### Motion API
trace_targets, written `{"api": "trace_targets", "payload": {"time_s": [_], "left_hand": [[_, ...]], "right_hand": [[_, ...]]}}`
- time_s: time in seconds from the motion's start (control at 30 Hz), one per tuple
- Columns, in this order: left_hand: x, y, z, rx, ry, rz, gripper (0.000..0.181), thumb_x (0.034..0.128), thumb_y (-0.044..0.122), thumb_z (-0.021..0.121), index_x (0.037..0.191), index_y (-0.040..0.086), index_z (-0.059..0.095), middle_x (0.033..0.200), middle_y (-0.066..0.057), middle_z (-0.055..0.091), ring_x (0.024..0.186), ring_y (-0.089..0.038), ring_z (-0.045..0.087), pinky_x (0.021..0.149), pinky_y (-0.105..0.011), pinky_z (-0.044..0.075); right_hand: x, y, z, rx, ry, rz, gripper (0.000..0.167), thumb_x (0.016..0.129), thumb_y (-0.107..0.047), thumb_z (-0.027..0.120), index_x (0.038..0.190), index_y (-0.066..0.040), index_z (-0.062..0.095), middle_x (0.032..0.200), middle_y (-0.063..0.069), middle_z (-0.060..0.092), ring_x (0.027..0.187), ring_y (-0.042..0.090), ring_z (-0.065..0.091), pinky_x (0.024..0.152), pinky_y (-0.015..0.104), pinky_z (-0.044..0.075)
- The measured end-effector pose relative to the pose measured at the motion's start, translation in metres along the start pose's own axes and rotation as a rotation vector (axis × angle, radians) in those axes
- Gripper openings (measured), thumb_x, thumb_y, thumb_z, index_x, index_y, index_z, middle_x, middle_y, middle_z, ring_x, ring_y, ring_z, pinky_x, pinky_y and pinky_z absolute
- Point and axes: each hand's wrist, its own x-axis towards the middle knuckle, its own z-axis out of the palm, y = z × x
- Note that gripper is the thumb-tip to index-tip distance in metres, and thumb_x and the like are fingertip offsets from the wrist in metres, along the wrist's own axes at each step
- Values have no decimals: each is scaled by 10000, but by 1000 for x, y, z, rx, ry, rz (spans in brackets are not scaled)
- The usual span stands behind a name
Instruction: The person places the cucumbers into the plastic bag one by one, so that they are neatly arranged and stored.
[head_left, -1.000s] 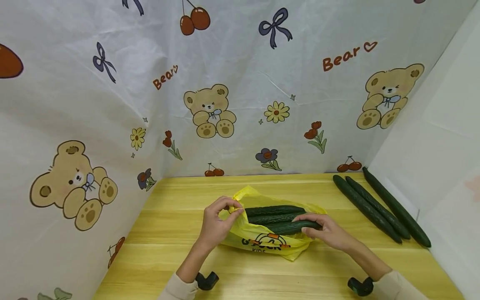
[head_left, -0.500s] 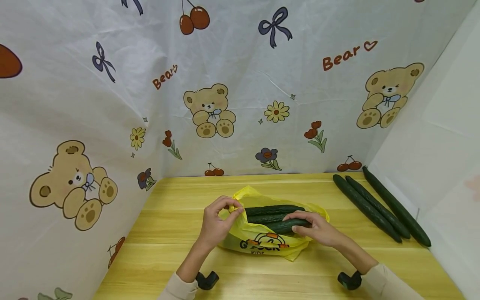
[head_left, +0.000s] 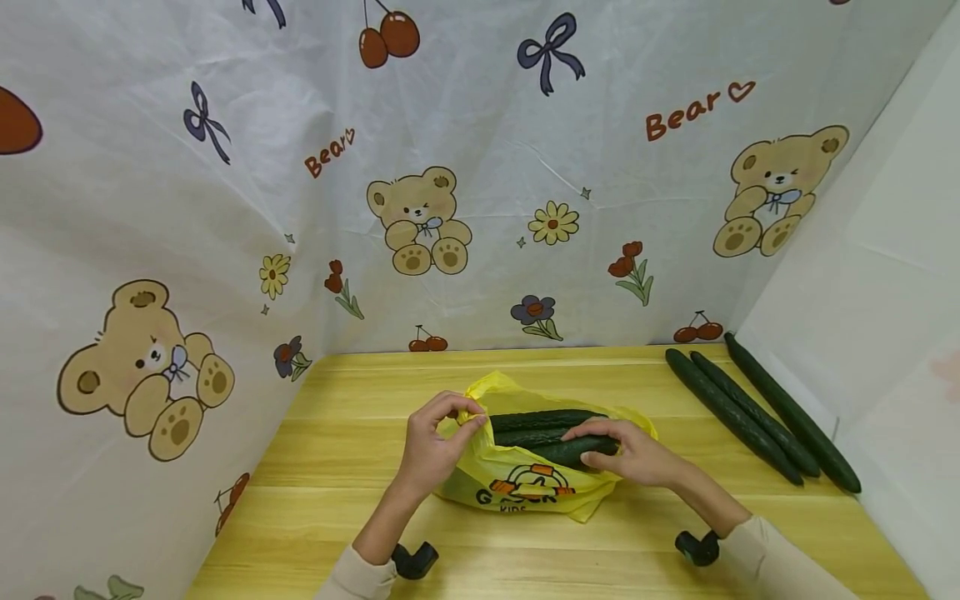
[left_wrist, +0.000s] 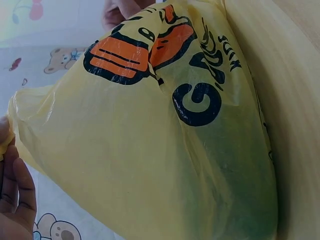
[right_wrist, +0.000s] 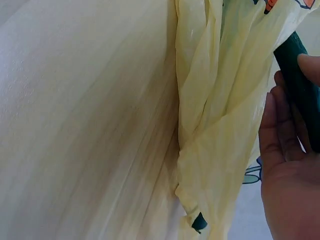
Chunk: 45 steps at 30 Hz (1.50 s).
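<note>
Left hand (head_left: 431, 446) pinches the rim of yellow bag (head_left: 467, 481) at its left end, thumb and forefinger meeting on the plastic; left wrist view shows the pinch at the bag edge too. Right hand (head_left: 637, 457) grips front cucumber (head_left: 558, 455) toward its right end, thumb on near side, fingers over far side; right wrist view has it between thumb and fingers. Front cucumber lies in the bag mouth, middle cucumber (head_left: 521, 438) and back cucumber (head_left: 547, 419) behind it, all three side by side, running roughly left to right, right ends partly hidden. Bag sits on wood table (head_left: 337, 467), mouth up, black and orange print (head_left: 542, 470) on near wall, KIDS legible, rest creased. Right side of table, well apart from bag: two cucumbers (head_left: 731, 417) side by side, third cucumber (head_left: 793, 412) just beside them, near white panel (head_left: 885, 292), all slanting. Behind, printed cloth (head_left: 487, 308) with bears (head_left: 420, 221). Light sleeves (head_left: 780, 557) on both arms, black piece (head_left: 415, 562) at each wrist
</note>
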Motion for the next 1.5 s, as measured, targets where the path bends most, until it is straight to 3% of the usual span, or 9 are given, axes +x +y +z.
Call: {"api": "trace_targets", "payload": {"time_s": [0.4,0.77,1.13,1.3,1.5], "left_hand": [[-2,3,0,-2,-6,3,137,970,104,809,1028,225,780,982,-40,766,906,-111,654,818,-250,525],[-3,1,0,-8,1,-8,122,970,112,812,1024,217,777,998,-34,769,927,-119,664,837,-242,524],[-5,0,1,-18,0,-11,135,968,89,808,1018,212,778,986,-87,767,920,-120,663,835,-239,523],[-4,1,2,-21,-5,-4,140,969,88,807,1018,216,778,986,-85,767,919,-119,662,827,-244,520],[-4,0,2,-20,-8,-1,139,971,83,804,1023,209,777,981,-80,764,913,-117,660,833,-246,523]], "right_hand": [[-3,1,-2,-107,-17,57,312,1000,-249,792,1300,-187,735,1320,-26,738,1229,197,655,1011,417,558],[-11,6,-7,84,50,38,184,1078,-157,669,1245,-189,739,1252,240,724,1029,132,697,895,320,580],[-16,12,-9,115,63,30,180,1069,-145,683,1234,-186,741,1247,277,718,1023,161,711,898,321,592],[-24,13,-13,138,110,43,183,1061,-132,691,1236,-147,744,1253,292,708,1051,157,719,910,309,598],[-40,17,-25,159,196,29,204,1054,-51,671,1246,-69,737,1210,159,753,998,234,729,809,320,628]]}}
